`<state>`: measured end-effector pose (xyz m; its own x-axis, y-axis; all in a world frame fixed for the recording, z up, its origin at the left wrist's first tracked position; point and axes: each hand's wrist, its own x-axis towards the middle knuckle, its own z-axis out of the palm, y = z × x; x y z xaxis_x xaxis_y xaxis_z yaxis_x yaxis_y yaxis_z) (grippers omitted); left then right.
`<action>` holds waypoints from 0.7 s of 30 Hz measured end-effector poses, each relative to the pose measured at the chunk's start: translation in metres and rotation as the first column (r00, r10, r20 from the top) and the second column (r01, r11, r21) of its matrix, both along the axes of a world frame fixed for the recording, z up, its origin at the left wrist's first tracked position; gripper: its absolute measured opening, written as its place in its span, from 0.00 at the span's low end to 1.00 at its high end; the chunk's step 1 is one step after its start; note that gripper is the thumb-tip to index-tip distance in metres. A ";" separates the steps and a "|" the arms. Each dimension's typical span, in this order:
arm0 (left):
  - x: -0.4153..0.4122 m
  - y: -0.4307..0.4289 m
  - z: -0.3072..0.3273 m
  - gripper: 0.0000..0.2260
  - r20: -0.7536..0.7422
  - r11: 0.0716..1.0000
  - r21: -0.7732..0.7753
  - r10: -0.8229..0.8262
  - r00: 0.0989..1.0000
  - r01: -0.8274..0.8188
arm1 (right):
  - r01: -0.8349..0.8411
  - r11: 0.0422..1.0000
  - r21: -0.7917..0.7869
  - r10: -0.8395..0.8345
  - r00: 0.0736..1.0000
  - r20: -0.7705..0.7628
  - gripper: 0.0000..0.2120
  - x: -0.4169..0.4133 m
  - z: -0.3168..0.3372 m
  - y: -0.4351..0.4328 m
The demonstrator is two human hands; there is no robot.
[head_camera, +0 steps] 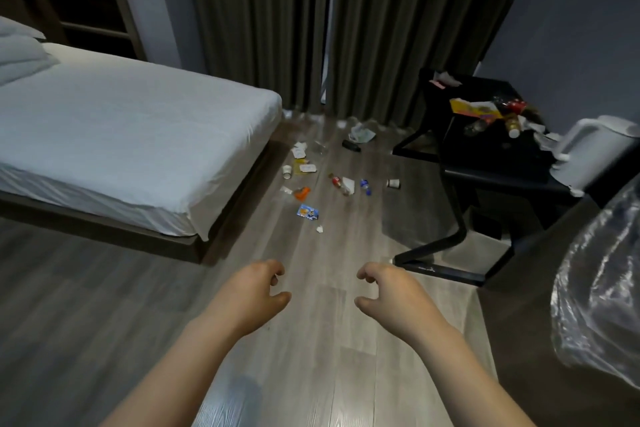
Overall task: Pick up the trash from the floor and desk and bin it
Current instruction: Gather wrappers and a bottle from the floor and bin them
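Note:
Trash lies scattered on the wooden floor ahead: a blue wrapper [308,211], an orange wrapper [302,193], a red-labelled bottle [339,184], a small blue bottle [365,186], paper cups [287,171] [393,183] and a crumpled plastic bag [362,133]. More litter sits on the black desk [485,163], including a yellow packet [476,108] and a bottle [513,126]. My left hand [254,291] and my right hand [388,291] hang out in front of me over bare floor, fingers loosely curled, holding nothing. A clear plastic bin liner [602,291] shows at the right edge.
A bed [121,135] with white sheets stands to the left. Dark curtains [263,28] close the far wall. A white kettle [588,149] stands on the desk's near end. A black chair frame [446,253] juts onto the floor at the right.

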<state>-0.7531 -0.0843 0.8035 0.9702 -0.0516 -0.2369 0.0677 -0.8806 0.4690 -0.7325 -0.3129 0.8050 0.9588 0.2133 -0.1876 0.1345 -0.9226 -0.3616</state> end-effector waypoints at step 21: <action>0.326 0.059 -0.016 0.20 -0.059 0.995 0.097 -0.001 0.998 0.007 | 0.002 0.999 0.045 0.001 0.999 -0.052 0.21 0.340 -0.036 0.041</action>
<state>-0.4266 -0.0254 0.7872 0.9541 -0.0293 -0.2981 0.0892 -0.9223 0.3760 -0.3925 -0.2715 0.7693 0.9480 0.2223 -0.2277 0.1138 -0.9051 -0.4096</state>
